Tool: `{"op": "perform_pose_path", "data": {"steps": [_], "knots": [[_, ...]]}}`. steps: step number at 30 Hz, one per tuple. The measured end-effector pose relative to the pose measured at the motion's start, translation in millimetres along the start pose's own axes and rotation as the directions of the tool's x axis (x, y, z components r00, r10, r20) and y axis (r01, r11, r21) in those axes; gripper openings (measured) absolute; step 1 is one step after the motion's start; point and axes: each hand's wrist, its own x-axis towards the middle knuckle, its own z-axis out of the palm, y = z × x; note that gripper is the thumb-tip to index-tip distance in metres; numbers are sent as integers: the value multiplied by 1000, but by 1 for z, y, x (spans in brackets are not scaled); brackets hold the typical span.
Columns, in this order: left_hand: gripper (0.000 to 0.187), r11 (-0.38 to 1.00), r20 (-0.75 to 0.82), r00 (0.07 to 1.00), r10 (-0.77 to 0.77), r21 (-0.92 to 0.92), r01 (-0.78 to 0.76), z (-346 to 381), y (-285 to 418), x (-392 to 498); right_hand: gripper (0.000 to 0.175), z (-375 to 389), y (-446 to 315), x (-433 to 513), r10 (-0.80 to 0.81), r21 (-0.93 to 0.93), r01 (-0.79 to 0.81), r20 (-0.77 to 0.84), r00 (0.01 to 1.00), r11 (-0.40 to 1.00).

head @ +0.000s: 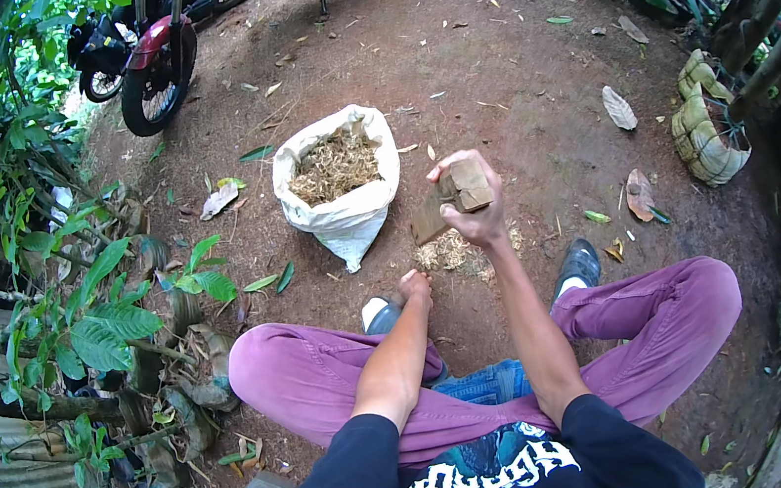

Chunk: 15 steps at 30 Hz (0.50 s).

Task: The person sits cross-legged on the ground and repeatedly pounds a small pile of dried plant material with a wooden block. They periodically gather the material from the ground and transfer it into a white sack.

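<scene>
My right hand (482, 212) is closed around a wooden block (470, 185), raised over the ground between my feet. A flatter wooden piece (428, 218) shows just left of and below the block; whether the two are joined I cannot tell. Below them a small heap of pale shavings or fibres (459, 251) lies on the soil. My left hand (415, 285) is low, near my left shoe, its fingers curled; what it may hold is hidden. Ahead and to the left stands a white woven sack (388, 199), its mouth rolled back, with brown dry fibres or shavings (334, 166) inside.
A motorcycle with a red front fender (150, 43) stands at the upper left. Leafy plants (107, 329) and branches line the left side. Bundled dry material (708, 132) lies at the right near wooden posts. Dry leaves (618, 108) are scattered over the soil.
</scene>
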Motion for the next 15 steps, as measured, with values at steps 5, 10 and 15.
{"op": "perform_pose_path", "data": {"steps": [5, 10, 15], "knots": [[25, 999, -53, 998, -22, 33, 24, 1, -1, 1, 40, 9, 16, 0, -87, -54, 90, 61, 994, 994], [25, 998, -1, 1000, -16, 54, 16, 3, -2, 1, 36, 14, 76, -32, -6, -218, 5, -3, 1000, 976], [24, 995, 27, 999, -32, 91, 29, 4, -1, -5, 40, -3, 87, -50, 130, -144, -137, -57, 990, 980]]}}
